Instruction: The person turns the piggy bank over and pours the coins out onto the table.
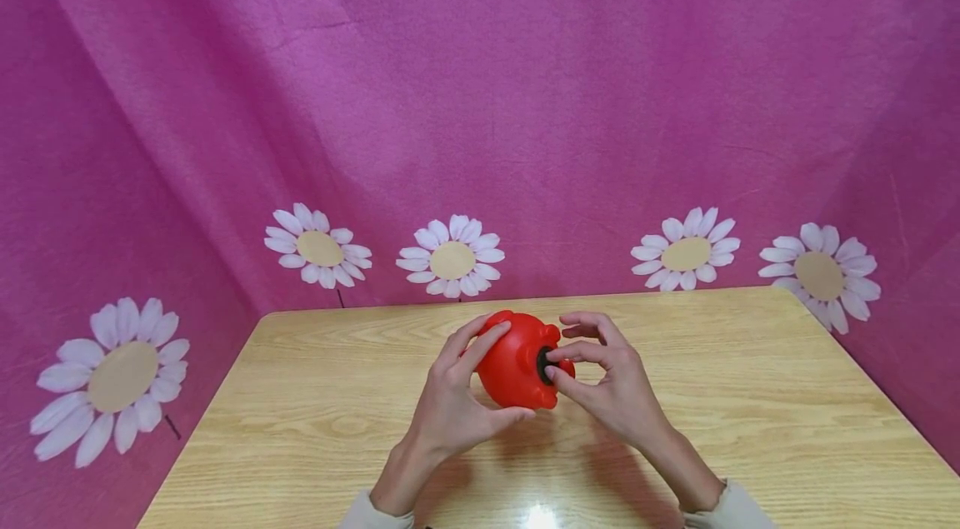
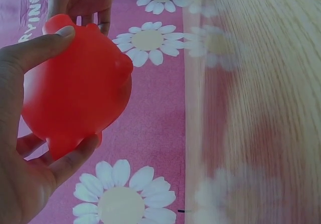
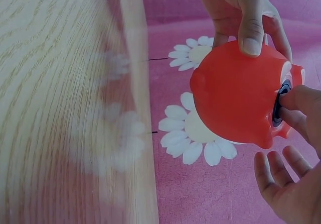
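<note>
A shiny red piggy bank (image 1: 512, 362) is held up over the table, tipped on its side with its stubby feet facing right. My left hand (image 1: 455, 404) grips its round body, fingers over the far side and thumb along the near side. A round black plug (image 3: 281, 103) sits in the belly between the feet. With thumb and index finger, my right hand (image 1: 621, 387) pinches at this plug, its other fingers spread loosely beside the feet. In the left wrist view the piggy bank (image 2: 75, 88) hides most of the right hand's fingers.
A light wood-grain table (image 1: 315, 412) lies below both hands. Behind it and along the sides hangs a magenta cloth (image 1: 495, 112) printed with white daisies. The table's far edge meets the cloth just beyond the hands.
</note>
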`<state>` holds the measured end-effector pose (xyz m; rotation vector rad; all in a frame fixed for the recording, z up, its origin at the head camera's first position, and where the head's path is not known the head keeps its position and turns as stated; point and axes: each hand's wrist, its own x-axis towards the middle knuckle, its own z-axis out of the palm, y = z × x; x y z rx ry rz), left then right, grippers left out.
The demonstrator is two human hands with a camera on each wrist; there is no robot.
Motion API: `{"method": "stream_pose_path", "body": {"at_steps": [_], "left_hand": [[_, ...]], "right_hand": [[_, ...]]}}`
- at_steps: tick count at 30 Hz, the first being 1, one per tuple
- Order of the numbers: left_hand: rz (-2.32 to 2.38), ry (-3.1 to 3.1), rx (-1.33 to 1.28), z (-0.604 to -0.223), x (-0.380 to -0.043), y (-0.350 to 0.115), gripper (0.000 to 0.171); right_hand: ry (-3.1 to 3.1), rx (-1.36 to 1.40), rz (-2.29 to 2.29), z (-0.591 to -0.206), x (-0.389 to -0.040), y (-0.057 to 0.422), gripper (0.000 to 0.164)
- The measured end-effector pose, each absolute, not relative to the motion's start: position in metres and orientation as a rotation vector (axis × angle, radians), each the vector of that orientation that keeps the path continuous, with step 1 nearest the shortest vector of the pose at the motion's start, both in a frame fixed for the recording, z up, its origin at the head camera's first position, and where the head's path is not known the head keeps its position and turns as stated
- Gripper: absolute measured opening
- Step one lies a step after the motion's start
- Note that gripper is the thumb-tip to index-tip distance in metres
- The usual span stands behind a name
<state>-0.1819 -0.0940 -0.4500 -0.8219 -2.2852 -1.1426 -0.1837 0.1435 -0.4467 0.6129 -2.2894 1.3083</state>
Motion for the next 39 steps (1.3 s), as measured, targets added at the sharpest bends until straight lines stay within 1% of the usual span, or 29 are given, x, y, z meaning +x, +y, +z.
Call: {"method": "stream_pose_path", "body": {"at_steps": [7,15,39], "left_hand": [[-1.148,-2.286,-0.823,-0.4517,-0.183,-0.0945,0.097],[-1.203,-2.282,-0.857,-0.4506,-0.1827,-0.0945,0.094],[-1.137,-2.277,-0.854,-0.451,-0.183,-0.0934,0.094]], "right_hand": [[-2.275,0.626,1.293,-0.4472,-0.1843,0.1434,0.026],[-2.296,0.656,1.321,-0.4461,-0.1855,0.1457,0.029],[-2.323,0.625,1.411,-0.4477,-0.1858,0.1469,0.024]]}}
